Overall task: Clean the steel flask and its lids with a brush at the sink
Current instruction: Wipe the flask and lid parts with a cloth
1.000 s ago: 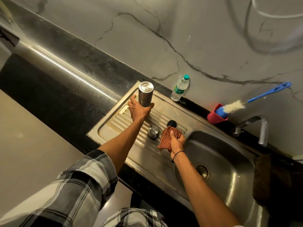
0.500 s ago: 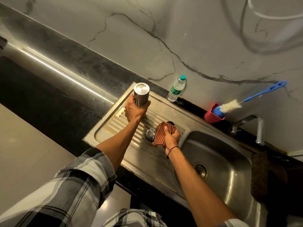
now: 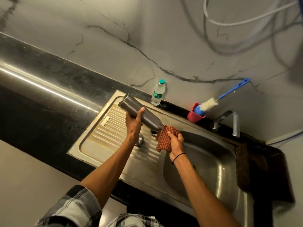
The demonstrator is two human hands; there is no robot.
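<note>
A sink unit (image 3: 91, 145) is set into the bench (image 3: 41, 122), which runs along a wall. Its ridged draining board (image 3: 105, 128) lies to the left and the basin (image 3: 218, 169) to the right. The flask (image 3: 141, 113) is held tilted above the draining board, its base toward the back left corner and its mouth toward the basin, touching a cloth (image 3: 165, 138). A lid (image 3: 140, 140) sits on the draining board beneath the left hand (image 3: 133, 123). A water bottle (image 3: 157, 92) stands at the bench's back edge, behind the flask. Right of it, a cup (image 3: 194, 116) holds a brush (image 3: 211, 104). The tap (image 3: 229, 120) stands behind the basin, right of the cup.
</note>
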